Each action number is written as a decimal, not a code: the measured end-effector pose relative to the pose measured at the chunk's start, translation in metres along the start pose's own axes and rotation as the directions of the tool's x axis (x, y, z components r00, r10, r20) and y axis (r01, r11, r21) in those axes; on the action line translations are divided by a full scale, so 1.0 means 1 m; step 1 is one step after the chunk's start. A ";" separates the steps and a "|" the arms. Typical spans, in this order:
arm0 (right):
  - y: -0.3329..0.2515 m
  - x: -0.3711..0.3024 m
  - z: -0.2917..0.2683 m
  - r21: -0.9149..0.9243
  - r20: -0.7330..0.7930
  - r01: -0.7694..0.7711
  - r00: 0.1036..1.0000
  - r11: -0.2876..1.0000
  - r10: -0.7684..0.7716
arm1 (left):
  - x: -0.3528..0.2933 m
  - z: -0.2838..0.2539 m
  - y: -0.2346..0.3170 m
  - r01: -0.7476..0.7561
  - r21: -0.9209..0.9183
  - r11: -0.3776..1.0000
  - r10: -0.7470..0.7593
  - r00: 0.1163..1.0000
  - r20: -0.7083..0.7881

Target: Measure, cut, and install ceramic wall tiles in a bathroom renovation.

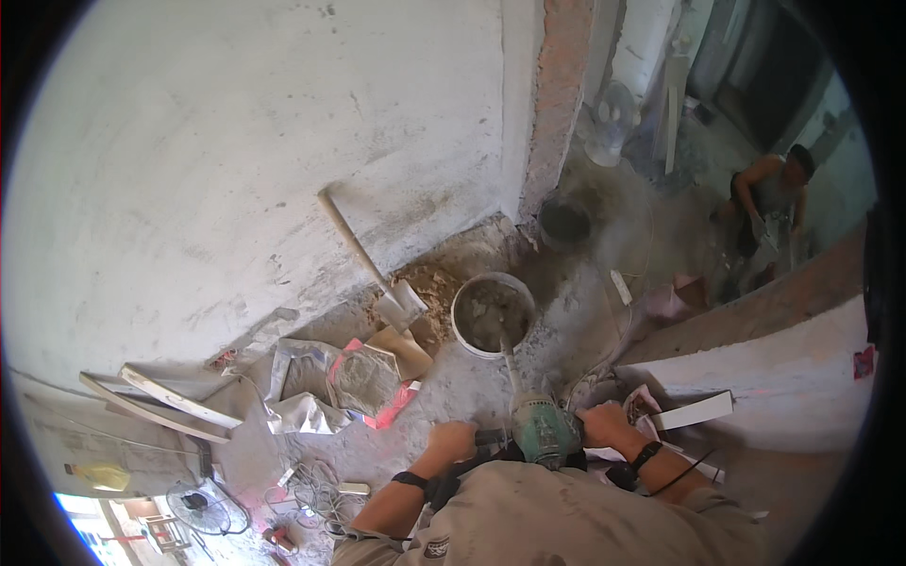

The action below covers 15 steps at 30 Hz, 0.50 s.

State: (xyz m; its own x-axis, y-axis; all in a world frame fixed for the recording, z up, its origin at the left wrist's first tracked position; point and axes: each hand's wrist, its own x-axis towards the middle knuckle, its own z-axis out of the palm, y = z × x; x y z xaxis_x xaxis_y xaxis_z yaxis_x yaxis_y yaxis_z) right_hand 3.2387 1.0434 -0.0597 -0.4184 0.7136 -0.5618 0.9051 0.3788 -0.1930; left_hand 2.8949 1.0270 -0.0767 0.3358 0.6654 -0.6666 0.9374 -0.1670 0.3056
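1. You are holding a green mixer drill with both hands, just in front of your body.
2. Your left hand is gripping the left handle, with the fingers curled tight around it.
3. Your right hand is gripping the right handle, with the fingers wrapped around it too.
4. The drill's long rod is going down into a white bucket on the floor.
5. The bucket is holding wet grey mix.
6. A shovel is leaning on the white wall, just left of the bucket.
7. Empty bags are lying on the floor near the shovel.
8. A dark bucket is sitting farther back, by the brick edge.
9. Another person is crouching far off on your right.
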 end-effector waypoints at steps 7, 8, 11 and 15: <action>-0.022 -0.012 0.001 -0.008 -0.056 0.010 0.998 1.000 -0.011 | -0.026 0.011 -0.016 -0.018 -0.066 0.998 0.013 0.998 -0.066; -0.029 -0.015 -0.005 -0.003 -0.058 0.011 0.998 1.000 -0.011 | -0.029 0.009 -0.017 -0.016 -0.061 0.998 0.012 0.998 -0.064; -0.035 -0.020 -0.032 -0.061 0.014 0.002 1.000 0.998 -0.001 | -0.036 0.006 -0.016 -0.006 -0.029 1.000 0.005 1.000 -0.026; -0.039 -0.014 -0.069 -0.108 0.017 0.057 0.998 0.993 -0.056 | -0.053 -0.017 -0.005 0.014 -0.085 0.996 -0.018 0.999 -0.043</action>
State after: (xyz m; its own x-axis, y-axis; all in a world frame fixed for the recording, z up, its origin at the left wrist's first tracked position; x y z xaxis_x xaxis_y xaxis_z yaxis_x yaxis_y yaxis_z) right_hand 3.2037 1.0592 0.0110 -0.4669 0.6813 -0.5638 0.8663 0.4804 -0.1369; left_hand 2.8709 1.0048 -0.0310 0.3148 0.6988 -0.6424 0.9309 -0.0952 0.3526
